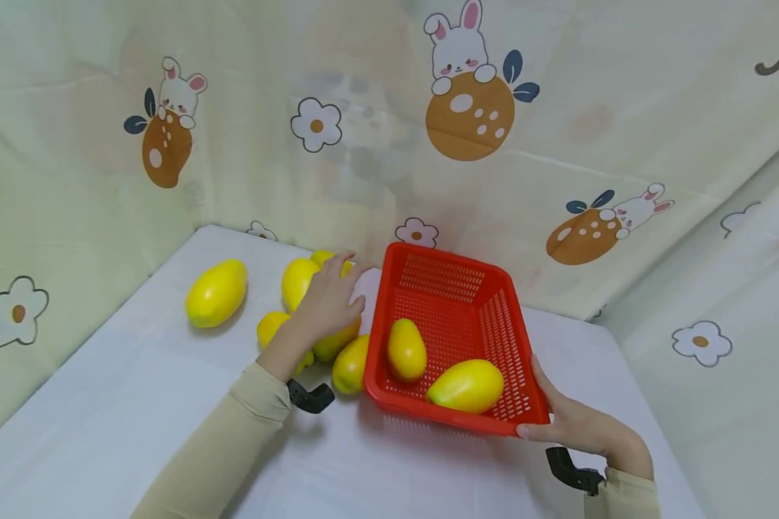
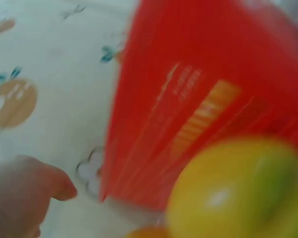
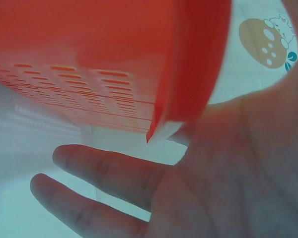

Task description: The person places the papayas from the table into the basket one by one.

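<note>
A red perforated plastic basket (image 1: 444, 321) stands slightly tilted toward the right, with one mango (image 1: 407, 351) and a second mango (image 1: 465, 386) inside. At its near right corner my right hand (image 1: 584, 424) grips the rim; the thumb lies over the near edge. In the right wrist view two fingers (image 3: 107, 171) extend below the rim (image 3: 198, 59). To the left, my left hand (image 1: 327, 303) hovers over a cluster of yellow mangoes (image 1: 298, 281), its fingers spread and gripping nothing. The left wrist view is blurred; a mango (image 2: 228, 193) appears beside the thumb (image 2: 35, 191).
Farther left on the white table (image 1: 104, 404) lies a lone mango (image 1: 217, 293). Another mango (image 1: 350, 366) rests against the basket's left side. A printed curtain (image 1: 363, 180) with rabbits and flowers hangs behind the table and along its sides.
</note>
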Demonstrator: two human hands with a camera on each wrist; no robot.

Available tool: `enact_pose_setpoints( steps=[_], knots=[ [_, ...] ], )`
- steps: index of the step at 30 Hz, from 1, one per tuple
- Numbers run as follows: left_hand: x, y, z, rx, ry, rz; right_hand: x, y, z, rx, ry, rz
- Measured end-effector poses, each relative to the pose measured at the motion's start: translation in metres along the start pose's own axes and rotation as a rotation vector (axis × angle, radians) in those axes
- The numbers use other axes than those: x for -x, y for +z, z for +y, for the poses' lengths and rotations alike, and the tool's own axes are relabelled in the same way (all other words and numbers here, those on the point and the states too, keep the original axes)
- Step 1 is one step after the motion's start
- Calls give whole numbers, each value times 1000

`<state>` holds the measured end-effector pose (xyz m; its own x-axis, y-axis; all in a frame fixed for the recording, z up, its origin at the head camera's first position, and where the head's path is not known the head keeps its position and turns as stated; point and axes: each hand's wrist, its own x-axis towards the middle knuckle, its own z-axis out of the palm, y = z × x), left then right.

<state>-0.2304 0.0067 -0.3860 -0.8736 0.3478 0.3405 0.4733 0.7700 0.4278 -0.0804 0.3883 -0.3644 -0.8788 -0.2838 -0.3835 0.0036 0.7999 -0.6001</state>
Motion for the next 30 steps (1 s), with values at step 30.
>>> enact_pose_setpoints(
  steps=[30],
  knots=[
    [17, -55, -98, 2, -367, -99, 0, 1, 1, -49, 10, -6]
  ],
)
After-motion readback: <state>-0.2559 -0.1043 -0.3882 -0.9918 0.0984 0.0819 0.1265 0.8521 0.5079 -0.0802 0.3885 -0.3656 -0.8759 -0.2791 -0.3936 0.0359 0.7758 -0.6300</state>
